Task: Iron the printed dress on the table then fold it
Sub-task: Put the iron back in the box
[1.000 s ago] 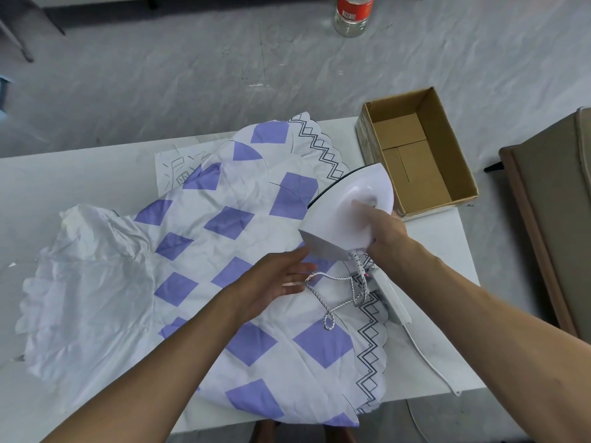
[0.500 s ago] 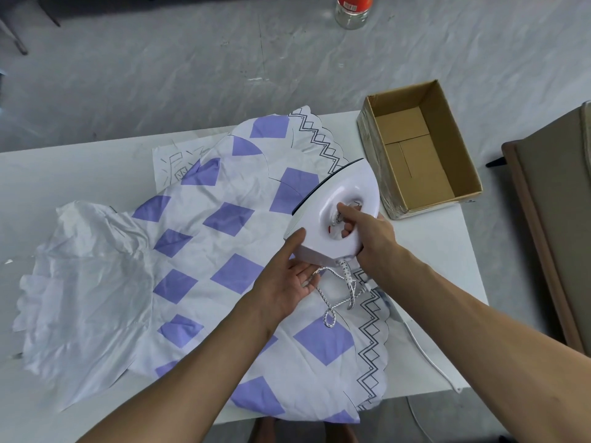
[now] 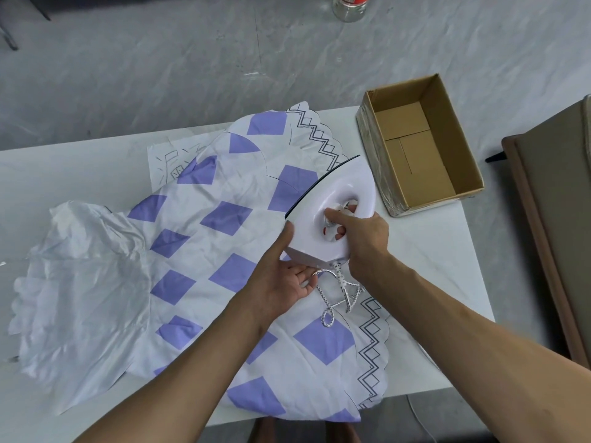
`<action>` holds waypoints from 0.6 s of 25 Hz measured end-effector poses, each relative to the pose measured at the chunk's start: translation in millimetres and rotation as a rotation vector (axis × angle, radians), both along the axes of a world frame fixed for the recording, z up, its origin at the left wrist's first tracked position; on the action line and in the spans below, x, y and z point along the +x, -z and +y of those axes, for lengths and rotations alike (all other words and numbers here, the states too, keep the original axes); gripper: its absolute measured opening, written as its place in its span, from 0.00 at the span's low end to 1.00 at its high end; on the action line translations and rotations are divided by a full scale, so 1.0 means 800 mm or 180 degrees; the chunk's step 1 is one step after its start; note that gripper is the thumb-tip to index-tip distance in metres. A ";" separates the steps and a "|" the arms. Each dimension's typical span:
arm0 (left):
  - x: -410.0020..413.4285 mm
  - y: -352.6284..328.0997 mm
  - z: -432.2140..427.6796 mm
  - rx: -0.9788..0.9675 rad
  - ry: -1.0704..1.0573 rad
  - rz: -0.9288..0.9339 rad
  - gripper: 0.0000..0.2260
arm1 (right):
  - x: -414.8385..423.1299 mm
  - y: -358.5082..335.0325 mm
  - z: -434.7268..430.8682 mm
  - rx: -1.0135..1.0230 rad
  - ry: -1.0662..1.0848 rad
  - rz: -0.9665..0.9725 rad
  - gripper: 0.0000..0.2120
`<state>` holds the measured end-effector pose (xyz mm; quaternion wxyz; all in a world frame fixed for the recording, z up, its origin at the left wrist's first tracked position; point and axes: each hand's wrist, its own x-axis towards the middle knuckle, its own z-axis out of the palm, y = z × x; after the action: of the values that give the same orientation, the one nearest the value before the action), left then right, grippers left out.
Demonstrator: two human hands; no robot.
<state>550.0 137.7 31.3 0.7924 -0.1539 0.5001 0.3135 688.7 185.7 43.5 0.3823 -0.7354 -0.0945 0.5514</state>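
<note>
The printed dress (image 3: pixel 224 251) lies spread across the white table (image 3: pixel 441 282), hem toward 3 o'clock. The iron (image 3: pixel 332 206) is tilted over the hem area. The right hand (image 3: pixel 364 238) grips the iron's handle, fingers curled through it. The left hand (image 3: pixel 281 282) is palm-up and relaxed, with its thumb against the iron's 9 o'clock side. The braided cord (image 3: pixel 339 295) trails toward 6 o'clock. A cardboard box (image 3: pixel 415 148) sits at 1 o'clock.

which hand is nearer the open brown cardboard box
Right. The right hand grips the handle of the white iron, a short way from the open brown cardboard box; the left hand touches the iron's rear, farther away.
</note>
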 end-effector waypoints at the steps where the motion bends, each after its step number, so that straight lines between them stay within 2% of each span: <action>1: 0.003 0.000 0.001 -0.0037 -0.0079 0.0025 0.24 | -0.001 0.000 -0.001 -0.0019 -0.0018 -0.0103 0.15; 5: 0.007 0.002 0.005 -0.0016 -0.0215 0.0174 0.24 | -0.003 0.004 0.004 -0.0199 -0.0066 -0.0215 0.17; 7: 0.006 0.002 0.006 -0.0005 -0.0260 0.0153 0.27 | 0.000 0.004 0.008 -0.0278 -0.0121 -0.0211 0.15; 15: 0.003 0.005 0.012 -0.0026 -0.0230 0.0130 0.32 | 0.003 0.004 0.022 -0.0413 -0.0055 0.0169 0.15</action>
<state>552.4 147.3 27.4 0.7696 -0.1687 0.5116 0.3429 690.7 203.3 39.9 0.3314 -0.7429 -0.0547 0.5790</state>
